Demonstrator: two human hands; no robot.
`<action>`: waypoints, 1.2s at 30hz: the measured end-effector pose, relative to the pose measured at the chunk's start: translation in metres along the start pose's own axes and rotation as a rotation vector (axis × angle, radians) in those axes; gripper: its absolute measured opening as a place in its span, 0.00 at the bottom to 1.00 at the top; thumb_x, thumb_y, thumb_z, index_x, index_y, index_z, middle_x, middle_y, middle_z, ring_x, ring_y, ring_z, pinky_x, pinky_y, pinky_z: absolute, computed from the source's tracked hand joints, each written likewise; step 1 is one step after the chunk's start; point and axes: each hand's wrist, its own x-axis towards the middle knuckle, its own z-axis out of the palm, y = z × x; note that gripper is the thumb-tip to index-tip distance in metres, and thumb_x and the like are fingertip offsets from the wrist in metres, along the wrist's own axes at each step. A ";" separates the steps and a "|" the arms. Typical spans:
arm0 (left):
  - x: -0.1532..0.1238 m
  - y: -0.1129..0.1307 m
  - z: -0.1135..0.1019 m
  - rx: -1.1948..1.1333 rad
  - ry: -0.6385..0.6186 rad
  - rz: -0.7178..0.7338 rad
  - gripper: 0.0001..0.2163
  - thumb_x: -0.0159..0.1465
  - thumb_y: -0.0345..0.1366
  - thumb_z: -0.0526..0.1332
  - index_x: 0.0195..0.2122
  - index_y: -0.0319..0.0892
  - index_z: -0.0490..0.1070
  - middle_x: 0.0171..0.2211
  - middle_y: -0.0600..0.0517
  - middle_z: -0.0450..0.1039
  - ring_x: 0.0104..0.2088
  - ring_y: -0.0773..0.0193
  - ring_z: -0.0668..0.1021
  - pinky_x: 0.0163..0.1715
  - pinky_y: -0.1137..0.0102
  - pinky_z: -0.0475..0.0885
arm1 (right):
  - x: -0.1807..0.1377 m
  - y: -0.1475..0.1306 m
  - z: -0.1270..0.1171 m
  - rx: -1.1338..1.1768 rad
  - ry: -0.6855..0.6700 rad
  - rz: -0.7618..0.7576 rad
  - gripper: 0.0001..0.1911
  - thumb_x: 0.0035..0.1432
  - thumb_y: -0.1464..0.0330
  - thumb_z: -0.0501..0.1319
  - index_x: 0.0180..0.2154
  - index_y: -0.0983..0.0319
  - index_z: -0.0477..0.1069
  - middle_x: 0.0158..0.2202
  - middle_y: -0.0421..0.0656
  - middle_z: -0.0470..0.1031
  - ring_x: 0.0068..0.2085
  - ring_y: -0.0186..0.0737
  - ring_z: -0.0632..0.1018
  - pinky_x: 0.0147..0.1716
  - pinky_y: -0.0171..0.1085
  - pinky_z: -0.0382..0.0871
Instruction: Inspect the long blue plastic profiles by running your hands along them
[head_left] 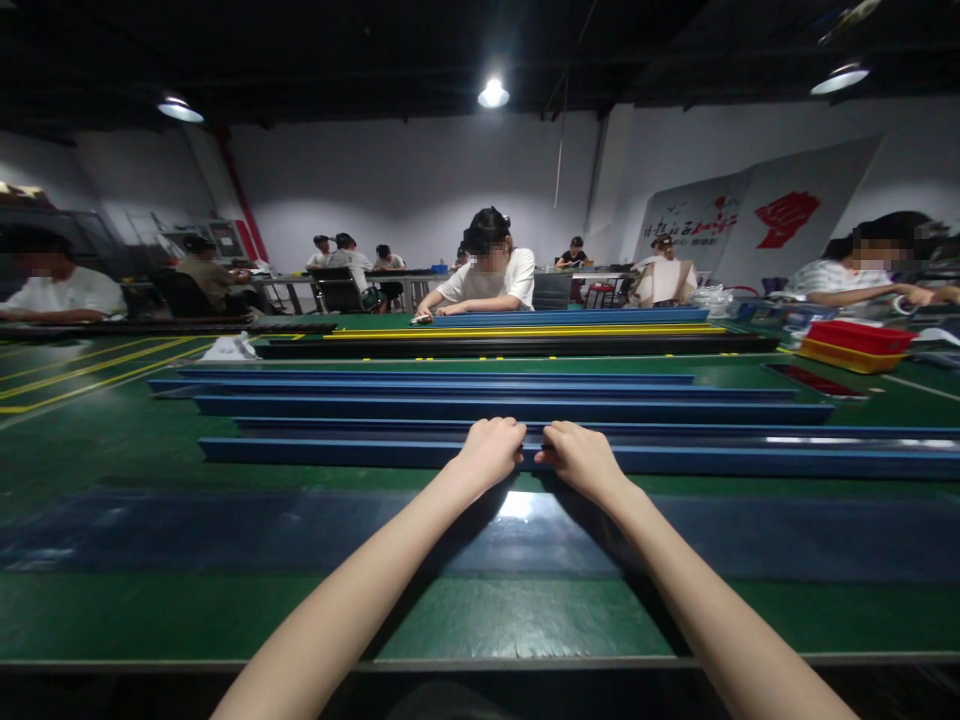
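Note:
A long blue channel strip [337,452] with raised edges lies crosswise on the green table [315,620]. My left hand [493,447] and my right hand [581,455] are close together at its middle, a small gap between them. Both have curled fingers gripping the strip; the fingertips are partly hidden. Its right part [825,440] has a shiny inner face. Nearer to me, below my wrists, a wide clear plastic strip [262,530] lies flat. More blue channels [375,405] rest just beyond my hands.
Farther off lie black bars [525,347], yellow strips [600,331] and a white object [229,347]. To the right are a phone [816,380] and stacked red and yellow trays [855,345]. A co-worker [487,275] sits opposite; several others work around the room.

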 end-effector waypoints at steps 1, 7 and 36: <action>0.001 0.000 0.002 0.001 0.000 -0.013 0.05 0.58 0.34 0.57 0.35 0.41 0.68 0.38 0.48 0.72 0.40 0.57 0.74 0.35 0.67 0.67 | 0.003 -0.005 0.001 0.007 0.000 -0.011 0.08 0.58 0.65 0.54 0.32 0.62 0.68 0.35 0.44 0.73 0.39 0.39 0.73 0.28 0.33 0.56; -0.008 -0.015 0.003 0.028 -0.013 -0.048 0.05 0.57 0.33 0.56 0.35 0.41 0.66 0.39 0.47 0.72 0.41 0.56 0.74 0.36 0.65 0.66 | 0.011 -0.016 0.006 0.043 0.014 -0.034 0.08 0.56 0.62 0.56 0.31 0.60 0.68 0.33 0.42 0.74 0.38 0.38 0.73 0.27 0.33 0.54; -0.005 -0.055 0.014 0.024 0.090 -0.180 0.16 0.63 0.48 0.48 0.35 0.43 0.69 0.39 0.49 0.71 0.42 0.59 0.71 0.37 0.70 0.64 | 0.013 0.008 0.014 0.000 0.013 0.152 0.10 0.59 0.62 0.52 0.35 0.61 0.68 0.38 0.47 0.73 0.42 0.43 0.71 0.32 0.35 0.62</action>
